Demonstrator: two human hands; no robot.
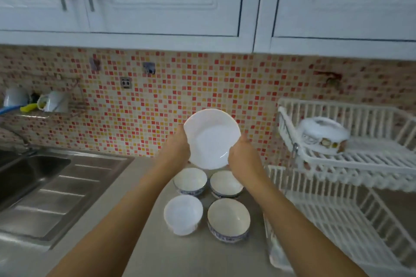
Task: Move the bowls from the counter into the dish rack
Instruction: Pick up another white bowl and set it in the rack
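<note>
I hold a wide white bowl (211,138) up in the air, tilted so its inside faces me. My left hand (177,145) grips its left rim and my right hand (244,157) grips its lower right rim. Below it, several bowls stand upright on the grey counter (148,243): two blue-patterned ones at the back (190,180) (226,183), a plain white one front left (182,213) and a blue-patterned one front right (228,219). The white two-tier dish rack (351,164) stands to the right, with an upturned bowl (323,132) on its upper tier.
A steel sink (24,175) with a ribbed drainboard (63,198) fills the left. Cups (54,101) hang on the mosaic tile wall at the far left. White wall cabinets (168,0) hang overhead. The rack's lower tier (342,220) holds nothing visible.
</note>
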